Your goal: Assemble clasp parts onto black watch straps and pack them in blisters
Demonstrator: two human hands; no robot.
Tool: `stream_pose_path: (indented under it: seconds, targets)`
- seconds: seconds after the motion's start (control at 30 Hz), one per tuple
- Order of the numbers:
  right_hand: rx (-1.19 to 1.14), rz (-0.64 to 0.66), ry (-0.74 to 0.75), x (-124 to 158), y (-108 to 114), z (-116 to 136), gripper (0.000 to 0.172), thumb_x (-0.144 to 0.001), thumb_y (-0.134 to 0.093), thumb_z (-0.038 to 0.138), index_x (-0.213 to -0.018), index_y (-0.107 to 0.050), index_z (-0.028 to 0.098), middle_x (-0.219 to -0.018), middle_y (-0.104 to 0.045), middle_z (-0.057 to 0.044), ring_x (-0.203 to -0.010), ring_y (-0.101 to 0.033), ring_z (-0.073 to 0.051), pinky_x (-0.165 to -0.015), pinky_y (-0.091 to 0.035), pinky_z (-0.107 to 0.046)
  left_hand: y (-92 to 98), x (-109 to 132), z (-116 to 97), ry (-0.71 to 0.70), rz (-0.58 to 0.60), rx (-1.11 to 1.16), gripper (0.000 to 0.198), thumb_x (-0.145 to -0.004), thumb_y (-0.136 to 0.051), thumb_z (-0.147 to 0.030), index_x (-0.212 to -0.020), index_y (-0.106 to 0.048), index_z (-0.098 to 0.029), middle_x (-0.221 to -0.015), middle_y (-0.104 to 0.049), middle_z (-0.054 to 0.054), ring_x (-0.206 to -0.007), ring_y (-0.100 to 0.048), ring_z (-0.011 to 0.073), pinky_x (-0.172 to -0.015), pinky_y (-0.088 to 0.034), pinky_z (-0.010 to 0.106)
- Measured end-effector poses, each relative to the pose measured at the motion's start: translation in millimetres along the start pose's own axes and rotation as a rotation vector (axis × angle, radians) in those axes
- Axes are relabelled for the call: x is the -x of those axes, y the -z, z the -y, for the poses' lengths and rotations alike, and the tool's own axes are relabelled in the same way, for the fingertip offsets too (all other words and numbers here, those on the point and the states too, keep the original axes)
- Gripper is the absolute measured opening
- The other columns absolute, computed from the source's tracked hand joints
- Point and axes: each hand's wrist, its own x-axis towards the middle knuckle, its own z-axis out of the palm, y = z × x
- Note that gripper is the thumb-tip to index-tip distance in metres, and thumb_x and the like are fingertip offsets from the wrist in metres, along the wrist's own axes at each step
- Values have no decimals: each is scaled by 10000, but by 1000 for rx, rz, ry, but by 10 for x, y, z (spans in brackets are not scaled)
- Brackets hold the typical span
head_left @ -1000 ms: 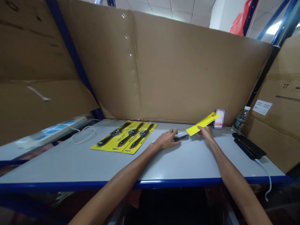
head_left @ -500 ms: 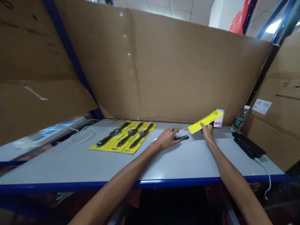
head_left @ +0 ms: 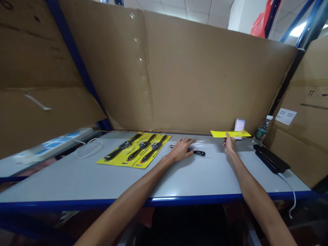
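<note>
Left hand (head_left: 182, 150): over the black tool (head_left: 199, 152) on the table (head_left: 202, 179); I can't say whether it grips
Right hand (head_left: 229, 142): pinching the yellow card (head_left: 218, 134), far right
Packaged tools (head_left: 141, 146): three, farther left

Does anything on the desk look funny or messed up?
Yes: the black tool under the left hand has no yellow showing beneath it, unlike the three packaged tools. A blocky blur also covers part of the pale object behind the yellow card. I see nothing spilled.
</note>
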Motion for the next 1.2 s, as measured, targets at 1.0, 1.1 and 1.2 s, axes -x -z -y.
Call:
stream_pose_path:
  seconds: [1.0,1.1,1.2]
  targets:
    - [1207,711,771,733,-350,-194,444,-880,-702,453,-1239,-699,192,-1239,-655,-141,-1174,-557,-287,-978,-394,-359,-80,-38,66,166,-17,-10,396,-978,-461,-325,-1298,-677,-237,-1172,-706,127,-1082,-644,278,-922,-479,372]
    - [1213,712,764,729,-340,-166,375,-881,-709,420,-1174,-728,186,-1220,-673,-133,-1184,-559,-283,-974,-392,-336,-124,-31,81,59,52,-12,384,-992,-434,-371,-1199,-728,-235,-1128,-710,134,-1073,-644,274,-933,-475,375]
    - [1225,708,736,729,-338,-116,218,-913,-648,293,-1077,-754,194,-1126,-709,-104,-1090,-608,-246,-897,-408,-287,-144,-30,122,3,57,-13,405,-1003,-405,-405,-1144,-748,-240,-1094,-706,135,-1047,-640,267,-926,-475,376]
